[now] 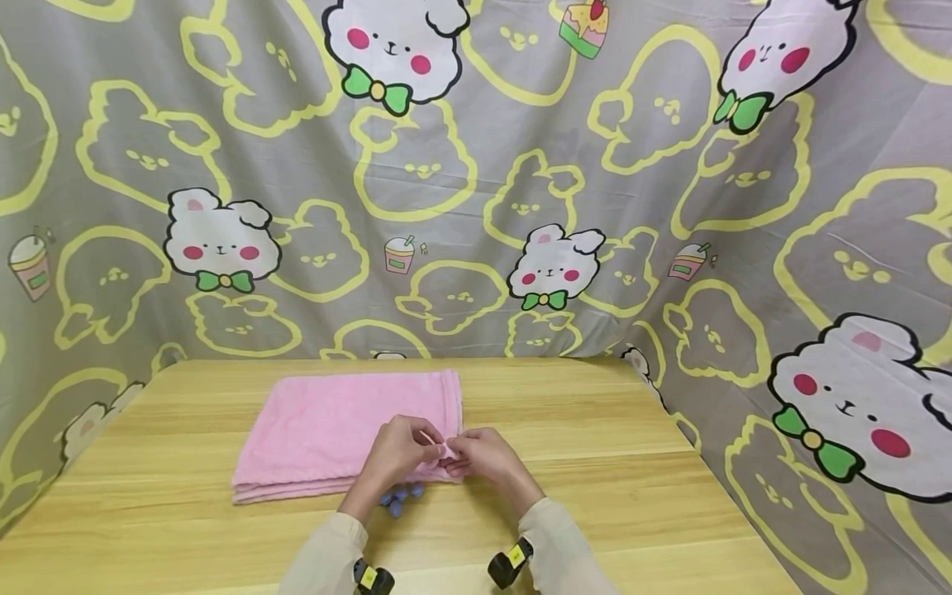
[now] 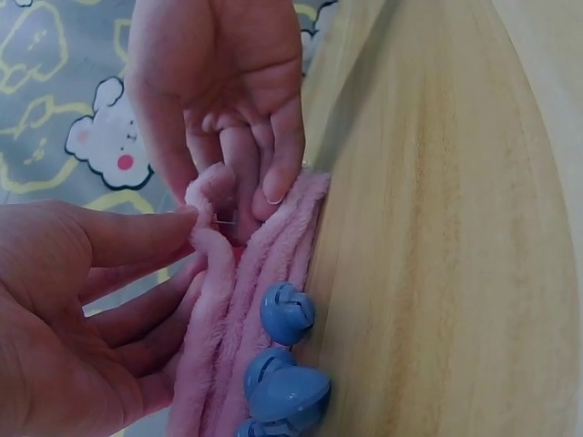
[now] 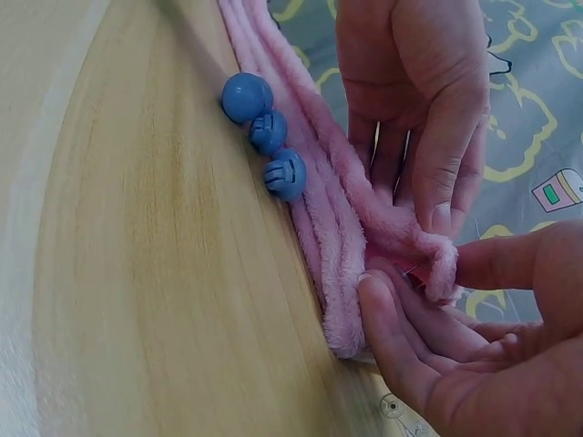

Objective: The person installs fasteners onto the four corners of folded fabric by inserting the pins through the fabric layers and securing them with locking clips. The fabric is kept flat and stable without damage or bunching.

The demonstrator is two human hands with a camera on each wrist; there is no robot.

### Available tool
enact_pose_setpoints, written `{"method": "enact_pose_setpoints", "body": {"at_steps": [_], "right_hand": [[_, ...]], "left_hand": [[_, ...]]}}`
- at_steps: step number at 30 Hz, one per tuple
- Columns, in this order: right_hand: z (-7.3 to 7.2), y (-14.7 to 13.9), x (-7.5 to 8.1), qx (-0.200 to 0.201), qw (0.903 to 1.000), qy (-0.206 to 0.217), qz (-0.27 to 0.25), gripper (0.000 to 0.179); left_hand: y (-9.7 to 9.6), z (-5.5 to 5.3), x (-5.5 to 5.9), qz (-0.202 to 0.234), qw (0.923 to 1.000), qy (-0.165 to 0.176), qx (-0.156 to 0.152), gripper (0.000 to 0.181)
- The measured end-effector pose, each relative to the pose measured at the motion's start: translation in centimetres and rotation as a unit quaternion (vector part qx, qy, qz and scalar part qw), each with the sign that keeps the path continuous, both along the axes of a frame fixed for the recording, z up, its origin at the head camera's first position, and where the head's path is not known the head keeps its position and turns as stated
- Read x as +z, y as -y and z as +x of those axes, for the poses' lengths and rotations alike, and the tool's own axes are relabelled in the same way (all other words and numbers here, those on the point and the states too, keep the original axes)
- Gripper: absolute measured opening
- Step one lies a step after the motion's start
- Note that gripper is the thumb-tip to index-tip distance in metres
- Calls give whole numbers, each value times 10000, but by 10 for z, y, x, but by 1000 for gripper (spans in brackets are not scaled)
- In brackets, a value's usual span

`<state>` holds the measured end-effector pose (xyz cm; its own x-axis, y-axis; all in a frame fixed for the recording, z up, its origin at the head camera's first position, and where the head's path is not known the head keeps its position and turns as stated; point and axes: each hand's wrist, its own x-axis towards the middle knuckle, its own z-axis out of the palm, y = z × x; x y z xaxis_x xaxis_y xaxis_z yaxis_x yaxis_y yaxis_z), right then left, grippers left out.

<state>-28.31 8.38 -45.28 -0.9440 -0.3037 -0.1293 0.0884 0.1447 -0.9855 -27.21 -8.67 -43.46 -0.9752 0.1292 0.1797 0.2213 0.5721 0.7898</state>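
Left hand [image 1: 397,450]: pinching corner of pink towel [image 1: 327,430] | Right hand [image 1: 487,457]: fingers curled, pinching same corner | Towel: folded, flat on table [image 1: 610,463], near edge | Blue clips [image 1: 397,498]: beside towel's near edge, under hands

You have a soft pink towel [image 1: 345,434] on a pale yellow wooden table [image 1: 595,496] with a light straight grain. Against the towel's near edge sit glossy blue clips [image 3: 269,132], all the same mid blue. Behind the towel hangs a grey cloth backdrop [image 1: 476,182], printed with yellow outlined bears and white bears that have red cheeks and green bow ties. Your sleeves [image 1: 327,554], nearer to you than the towel, are plain beige.
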Motion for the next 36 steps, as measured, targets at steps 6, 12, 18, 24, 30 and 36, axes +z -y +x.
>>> {"method": "enact_pose_setpoints", "body": {"at_steps": [6, 12, 18, 24, 30, 36], "right_hand": [[-1, 0, -1, 7, 10000, -3, -69, 19], [0, 0, 0, 41, 10000, -53, -53, 19], [0, -2, 1, 154, 9998, -105, 52, 21], [0, -5, 1, 103, 9999, -66, -47, 18], [-2, -4, 1, -27, 10000, -65, -19, 18], [-4, -3, -3, -151, 9998, 7, -143, 10]], "left_hand": [[-1, 1, -2, -34, 9999, 71, -72, 8], [-1, 1, -4, -68, 10000, 8, -67, 9], [-3, 0, -7, -97, 9999, 25, 20, 9], [-2, -1, -5, -47, 9999, -58, 125, 8], [-2, -1, -4, -23, 9999, -73, 154, 9], [-2, -1, -4, -49, 9999, -50, 152, 9]]}}
